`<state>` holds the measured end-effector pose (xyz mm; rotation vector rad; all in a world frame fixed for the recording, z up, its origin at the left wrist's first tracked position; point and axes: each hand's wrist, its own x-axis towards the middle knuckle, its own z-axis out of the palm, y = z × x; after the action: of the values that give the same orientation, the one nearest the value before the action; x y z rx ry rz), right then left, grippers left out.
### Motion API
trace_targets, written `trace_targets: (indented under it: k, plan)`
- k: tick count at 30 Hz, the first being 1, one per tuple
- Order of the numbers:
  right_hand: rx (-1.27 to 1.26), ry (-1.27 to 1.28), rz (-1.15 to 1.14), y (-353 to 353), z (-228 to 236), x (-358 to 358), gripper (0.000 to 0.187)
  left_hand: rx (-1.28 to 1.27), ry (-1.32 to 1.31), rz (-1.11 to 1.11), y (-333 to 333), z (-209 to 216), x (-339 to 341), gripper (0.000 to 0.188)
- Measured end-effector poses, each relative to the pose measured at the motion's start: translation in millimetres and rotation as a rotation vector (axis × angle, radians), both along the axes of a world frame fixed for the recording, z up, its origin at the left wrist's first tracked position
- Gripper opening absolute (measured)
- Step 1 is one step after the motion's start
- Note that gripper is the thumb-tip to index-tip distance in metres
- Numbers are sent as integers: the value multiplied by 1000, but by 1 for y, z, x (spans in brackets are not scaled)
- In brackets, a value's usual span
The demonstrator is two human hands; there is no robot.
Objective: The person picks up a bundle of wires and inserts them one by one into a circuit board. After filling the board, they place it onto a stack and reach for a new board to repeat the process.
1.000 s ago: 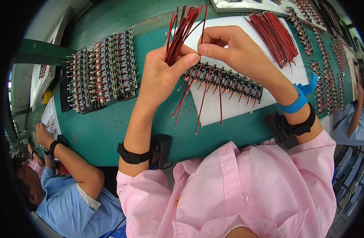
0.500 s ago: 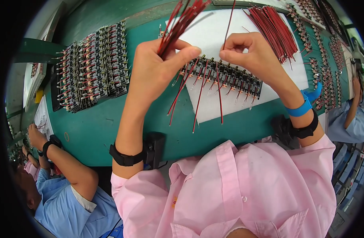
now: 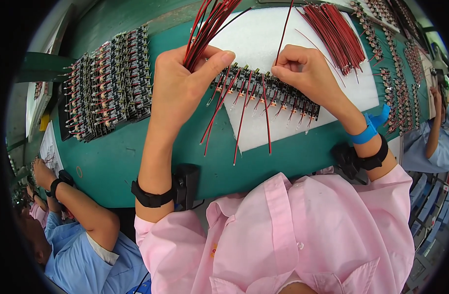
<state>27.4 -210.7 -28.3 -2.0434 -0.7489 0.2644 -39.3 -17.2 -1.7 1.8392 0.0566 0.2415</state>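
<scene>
My left hand [image 3: 178, 85] is closed around a bundle of red-and-black wires [image 3: 212, 30], which fan out above the fist. Between the thumb and fingers of my right hand [image 3: 303, 71], a single red-and-black wire [image 3: 284, 32] is pinched and points upward. Below both hands lies a row of small black circuit boards [image 3: 283, 93] joined side by side, slanting down to the right. Several wires [image 3: 240, 122] hang from its left half toward me, and small clear parts stick out along its near edge. My right fingers hide a piece of the row's far edge.
Under the boards is a white foam sheet [image 3: 254, 139] on a green table [image 3: 117, 171]. A pile of loose wires [image 3: 334, 39] rests on its far right. Stacked board rows [image 3: 109, 83] stand left; strips of small round parts [image 3: 401, 93] lie right. Co-workers in blue [image 3: 87, 245] sit at both sides.
The whole view has shifted slightly. My right hand has come slightly lower, toward the row of boards, still pinching the wire. The bundle in my left hand is fanned a little differently.
</scene>
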Motion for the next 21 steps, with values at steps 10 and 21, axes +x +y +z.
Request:
trace_targets:
  k: [10, 21]
  plan:
    - [7, -65, -20, 1, -1, -2, 11, 18, 112, 13, 0, 5, -1, 17]
    - [18, -68, -11, -1, -2, -3, 11, 31, 111, 1, 0, 6, -1, 17]
